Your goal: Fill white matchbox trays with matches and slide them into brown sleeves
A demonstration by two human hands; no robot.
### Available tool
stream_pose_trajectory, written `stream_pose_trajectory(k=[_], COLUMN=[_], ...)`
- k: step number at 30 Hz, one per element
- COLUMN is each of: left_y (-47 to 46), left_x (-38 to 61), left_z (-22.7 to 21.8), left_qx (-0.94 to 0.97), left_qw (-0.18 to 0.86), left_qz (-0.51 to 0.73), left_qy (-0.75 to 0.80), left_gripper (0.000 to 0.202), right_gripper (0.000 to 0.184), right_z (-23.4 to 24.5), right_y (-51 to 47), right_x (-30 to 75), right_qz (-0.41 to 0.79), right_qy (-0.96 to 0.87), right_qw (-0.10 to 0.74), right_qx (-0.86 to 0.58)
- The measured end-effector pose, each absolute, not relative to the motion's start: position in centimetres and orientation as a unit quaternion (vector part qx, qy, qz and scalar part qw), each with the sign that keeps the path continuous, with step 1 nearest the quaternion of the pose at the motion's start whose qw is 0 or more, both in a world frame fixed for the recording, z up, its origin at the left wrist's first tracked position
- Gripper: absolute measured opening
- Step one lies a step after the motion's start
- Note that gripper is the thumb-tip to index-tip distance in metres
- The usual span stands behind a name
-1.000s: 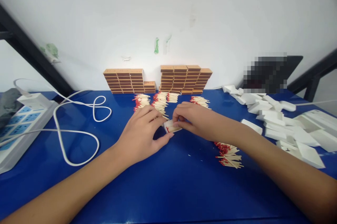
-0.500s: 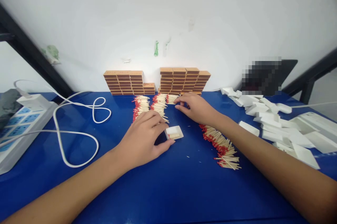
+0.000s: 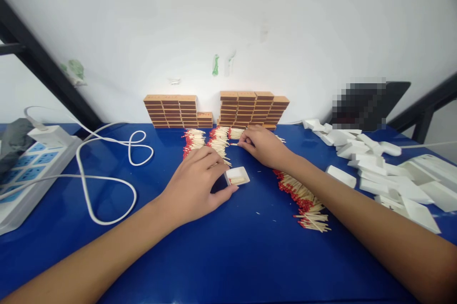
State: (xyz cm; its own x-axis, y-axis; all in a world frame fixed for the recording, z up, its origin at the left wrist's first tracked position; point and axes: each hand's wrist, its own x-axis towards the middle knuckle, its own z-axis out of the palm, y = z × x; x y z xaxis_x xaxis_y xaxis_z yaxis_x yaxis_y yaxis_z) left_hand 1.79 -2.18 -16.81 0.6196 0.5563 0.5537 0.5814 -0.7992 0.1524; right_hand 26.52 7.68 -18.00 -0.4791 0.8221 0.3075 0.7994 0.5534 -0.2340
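Observation:
My left hand is closed around the near side of a small white matchbox tray, thumb in front and fingers behind. A few matches lie inside that tray. Farther off, my right hand pinches what looks like a match between thumb and forefinger. Just left of those fingertips lie heaps of red-headed matches, and another heap of matches sits beyond my left hand. A long row of matches spreads out under my right forearm.
Stacked brown matchboxes and a second matchbox stack stand against the wall. Empty white trays pile up at the right, near a dark, partly blurred object. On the left are a power strip and a looped white cable.
My right thumb and forefinger have come together on a match beside the far heap. My left hand keeps its hold on the tray. The whole view has shifted slightly.

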Motion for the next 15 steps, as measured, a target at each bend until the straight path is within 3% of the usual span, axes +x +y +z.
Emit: stream_pose_trajectory(k=[15], left_y=[-1.96], left_x=[1.81], left_z=[-16.59], left_qx=[-0.888], left_qw=[0.052], left_qz=[-0.315], left_qy=[-0.330], left_gripper=[0.021], right_gripper=[0.012], right_z=[-17.98], right_y=[7.01], right_x=[26.85], right_qz=[0.039], right_qy=[-0.872], right_qw=[0.168], right_qx=[-0.458])
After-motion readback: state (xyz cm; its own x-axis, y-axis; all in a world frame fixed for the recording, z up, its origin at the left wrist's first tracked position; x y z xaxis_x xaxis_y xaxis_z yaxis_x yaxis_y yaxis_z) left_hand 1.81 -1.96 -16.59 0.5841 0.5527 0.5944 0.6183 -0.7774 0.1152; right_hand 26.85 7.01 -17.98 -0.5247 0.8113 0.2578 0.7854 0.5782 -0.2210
